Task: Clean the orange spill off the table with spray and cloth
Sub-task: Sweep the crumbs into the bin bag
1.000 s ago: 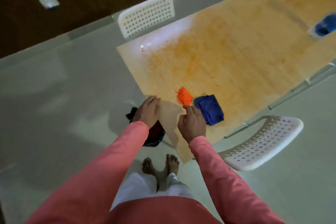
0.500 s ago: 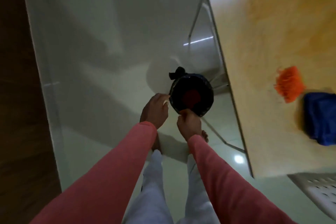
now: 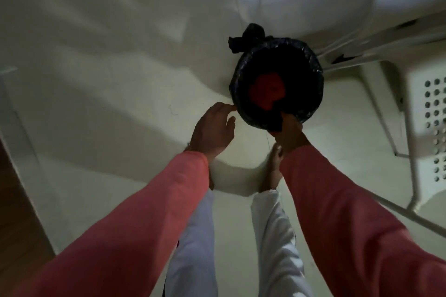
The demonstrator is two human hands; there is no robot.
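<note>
The orange spill itself was not in view: we were looking straight down at the floor, with the table out of sight, so we could not say how much of it was left up there. What we did see was a round bin (image 3: 277, 84) lined with a crinkled black bag, its spare plastic tied in a knot (image 3: 248, 37) at the far rim, and a red-orange clump (image 3: 266, 93) lying at the bottom (we judged it to be spill matter already tipped in, though the dim light left that unsure).

Our right hand (image 3: 288, 134) was at the near rim of the bin, fingers seemingly curled over the bag's edge; the hand was dark and partly hidden, so we could not tell for certain how firmly it held. Our left hand (image 3: 212, 129) hovered just beside the rim with its fingers loosely spread, holding nothing.

We judged the step in hand to be disposal of the loose matter. The next move would call for a turn toward the table, with spray and cloth taken up for the stain.

The floor (image 3: 108, 67) was pale, smooth and glossy, catching a strip of light. A white perforated plastic chair (image 3: 427, 116) on thin metal legs stood to the right. Our sleeves were soft pink cloth and our trousers white.
</note>
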